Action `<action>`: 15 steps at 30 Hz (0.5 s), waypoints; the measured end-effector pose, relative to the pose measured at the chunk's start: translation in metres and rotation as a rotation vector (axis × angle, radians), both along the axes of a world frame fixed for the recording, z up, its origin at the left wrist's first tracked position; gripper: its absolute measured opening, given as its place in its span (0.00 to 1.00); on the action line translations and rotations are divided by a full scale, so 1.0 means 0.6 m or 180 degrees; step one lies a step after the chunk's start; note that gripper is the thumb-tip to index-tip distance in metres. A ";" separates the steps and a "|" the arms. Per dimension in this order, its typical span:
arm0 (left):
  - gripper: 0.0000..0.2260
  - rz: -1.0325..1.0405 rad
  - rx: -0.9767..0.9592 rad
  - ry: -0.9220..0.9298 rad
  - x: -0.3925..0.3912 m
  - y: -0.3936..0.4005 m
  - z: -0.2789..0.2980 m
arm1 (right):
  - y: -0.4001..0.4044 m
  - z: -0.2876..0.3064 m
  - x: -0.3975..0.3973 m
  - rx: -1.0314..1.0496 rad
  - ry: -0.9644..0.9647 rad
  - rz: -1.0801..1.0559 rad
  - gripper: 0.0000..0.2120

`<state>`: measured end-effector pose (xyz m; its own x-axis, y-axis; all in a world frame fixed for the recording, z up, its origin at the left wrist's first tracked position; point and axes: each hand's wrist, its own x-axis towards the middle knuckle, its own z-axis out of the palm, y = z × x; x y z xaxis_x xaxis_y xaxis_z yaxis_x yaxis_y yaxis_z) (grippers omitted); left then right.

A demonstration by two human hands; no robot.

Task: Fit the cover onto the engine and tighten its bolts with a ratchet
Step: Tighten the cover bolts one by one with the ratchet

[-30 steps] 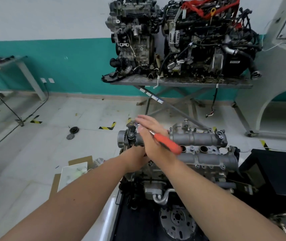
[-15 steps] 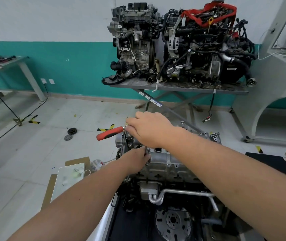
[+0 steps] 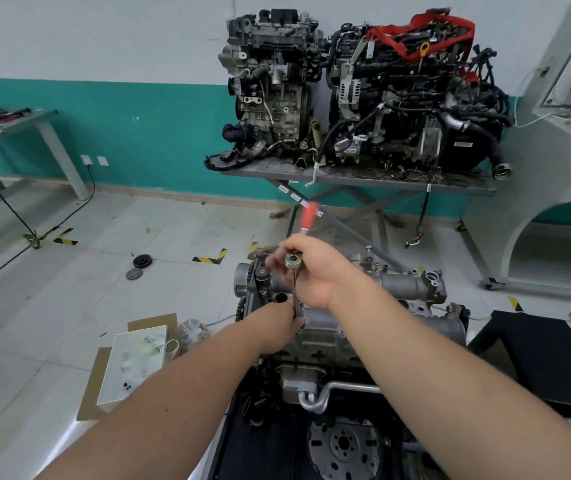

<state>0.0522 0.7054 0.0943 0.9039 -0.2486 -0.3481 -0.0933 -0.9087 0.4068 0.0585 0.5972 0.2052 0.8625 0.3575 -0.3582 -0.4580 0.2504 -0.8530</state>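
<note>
The grey engine (image 3: 332,337) stands in front of me with its silver cover (image 3: 398,285) on top. My right hand (image 3: 315,271) grips the ratchet (image 3: 292,263) at its round head. The ratchet's red handle (image 3: 308,214) points away from me, blurred. A thin extension runs down from the head to the engine's near left corner. There my left hand (image 3: 279,329) holds the lower end of the extension against the cover. The bolt under it is hidden.
Two dark engines (image 3: 363,91) sit on a grey lift table (image 3: 346,176) by the far wall. Cardboard and a white tray (image 3: 135,362) lie on the floor to the left. A black bench (image 3: 547,344) stands at the right, another table (image 3: 17,129) at far left.
The ratchet handle swung from pointing right, round through left, to pointing away from me. My right hand turned with it. My left hand stayed at the extension's base.
</note>
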 end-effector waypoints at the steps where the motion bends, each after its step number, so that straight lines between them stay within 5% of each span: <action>1: 0.12 0.0009 -0.0002 0.0017 -0.001 0.000 0.000 | 0.002 -0.009 -0.001 0.0269 0.0117 -0.0277 0.16; 4: 0.06 0.0009 -0.0058 0.0050 0.001 0.001 0.002 | 0.007 -0.036 -0.002 0.0557 -0.0279 -0.0840 0.12; 6: 0.07 0.0079 -0.0117 0.0023 0.000 -0.001 0.005 | 0.004 -0.057 -0.006 -0.0285 -0.1243 -0.0881 0.10; 11: 0.15 0.0289 -0.0054 -0.0159 -0.002 -0.006 0.002 | -0.013 -0.082 0.007 -0.2706 -0.4742 -0.0824 0.11; 15: 0.21 0.0144 -0.0441 -0.0870 -0.004 0.012 0.003 | -0.022 -0.054 0.009 -0.3755 -0.5263 0.0164 0.14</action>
<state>0.0497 0.7127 0.0964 0.9706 -0.2342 -0.0563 -0.1770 -0.8521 0.4925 0.0641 0.5840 0.1727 0.5411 0.6159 0.5726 0.7858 -0.6129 -0.0833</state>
